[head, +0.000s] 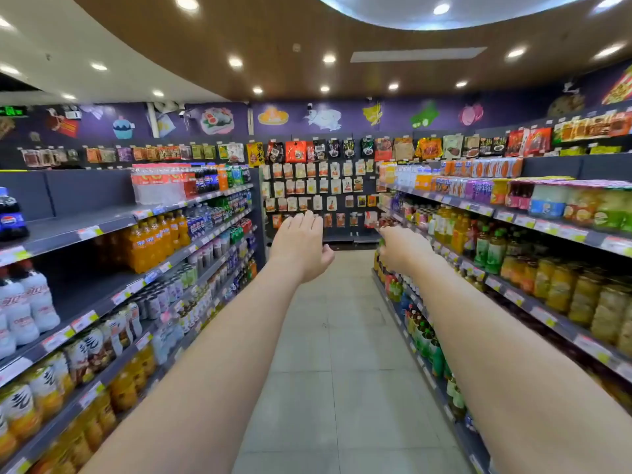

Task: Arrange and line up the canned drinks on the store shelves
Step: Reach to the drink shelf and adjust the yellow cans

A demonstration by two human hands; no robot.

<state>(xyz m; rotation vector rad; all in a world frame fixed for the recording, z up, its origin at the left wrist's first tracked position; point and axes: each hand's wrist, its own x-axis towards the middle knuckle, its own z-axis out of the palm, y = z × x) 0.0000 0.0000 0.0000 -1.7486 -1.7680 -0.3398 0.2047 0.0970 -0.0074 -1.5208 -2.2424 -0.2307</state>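
Observation:
I stand in a store aisle with both bare arms stretched forward. My left hand (301, 246) is held in mid-air over the aisle, fingers straight, holding nothing. My right hand (403, 249) reaches toward the far end of the right shelves (561, 328), back of the hand up, fingers foreshortened, with nothing visibly in it. Rows of canned drinks (155, 302) stand on a middle level of the left shelves (102, 304), some way from both hands. More blue cans (195, 227) sit one level higher.
Orange soda bottles (154, 242) and cola bottles (12, 217) fill the left shelves. Tea bottles (489, 249) and fruit jars (561, 290) line the right. A wall of hanging snack packs (314, 186) closes the aisle's end. The tiled floor (342, 371) runs between.

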